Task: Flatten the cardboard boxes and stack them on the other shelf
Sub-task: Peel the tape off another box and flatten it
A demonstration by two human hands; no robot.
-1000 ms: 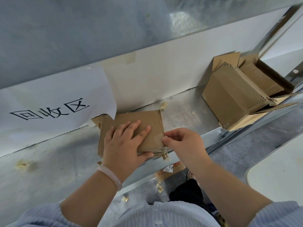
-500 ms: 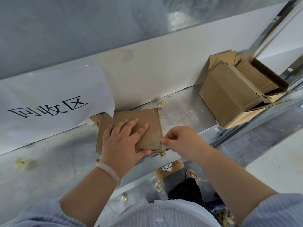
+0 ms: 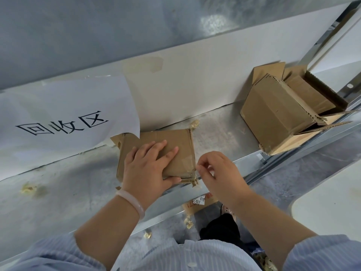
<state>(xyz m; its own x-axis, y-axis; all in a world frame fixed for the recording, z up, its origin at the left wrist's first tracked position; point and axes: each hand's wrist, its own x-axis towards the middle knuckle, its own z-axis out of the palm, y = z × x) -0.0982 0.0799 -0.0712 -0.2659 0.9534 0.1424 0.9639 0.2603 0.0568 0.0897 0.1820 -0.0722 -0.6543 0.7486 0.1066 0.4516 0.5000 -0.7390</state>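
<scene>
A flattened box (image 3: 175, 143) is being pressed onto the metal shelf (image 3: 58, 184) by the left hand (image 3: 148, 169), its fingers (image 3: 172, 151) straight and spread. Clear tape (image 3: 197, 171) at its right front corner is being pinched by the curled fingers (image 3: 204, 164) of the right hand (image 3: 220, 173). Well apart, an open box (image 3: 273, 114) is lying sideways.

Single head-worn wide-angle view, looking forward and steeply down, close over a metal shelf (image 3: 58, 192)

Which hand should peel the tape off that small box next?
The right hand: its fingertips pinch the tape at the right edge of the small box, while the left hand lies flat on top, steadying it.
</scene>
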